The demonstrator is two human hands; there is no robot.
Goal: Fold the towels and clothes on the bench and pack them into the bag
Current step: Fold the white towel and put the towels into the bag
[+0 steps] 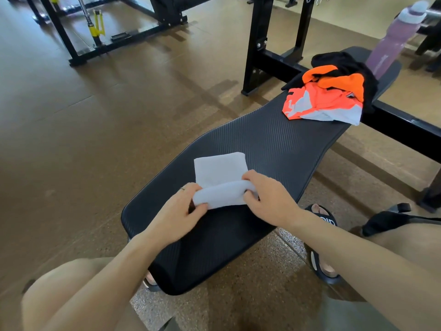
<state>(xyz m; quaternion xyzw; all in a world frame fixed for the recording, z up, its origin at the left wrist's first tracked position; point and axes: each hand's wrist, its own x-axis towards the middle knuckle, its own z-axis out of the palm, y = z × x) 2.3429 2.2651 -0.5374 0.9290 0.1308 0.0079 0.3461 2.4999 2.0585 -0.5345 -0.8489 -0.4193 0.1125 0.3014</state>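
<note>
A small white towel (220, 172) lies on the black padded bench (269, 144), its near end rolled into a thick tube. My left hand (177, 211) grips the roll's left end with thumb and fingers. My right hand (267, 199) curls round the roll's right end. Farther along the bench sits a crumpled heap of orange, white and black clothes (329, 94). A black bag strap and part of a black bag (391, 218) show on the floor at the right, mostly hidden by my right arm and knee.
A purple water bottle (393, 39) stands at the bench's far end, just behind the clothes. Black gym frames (260, 44) rise behind the bench and at the upper left. My sandalled feet (322, 218) rest on the brown floor beside the bench.
</note>
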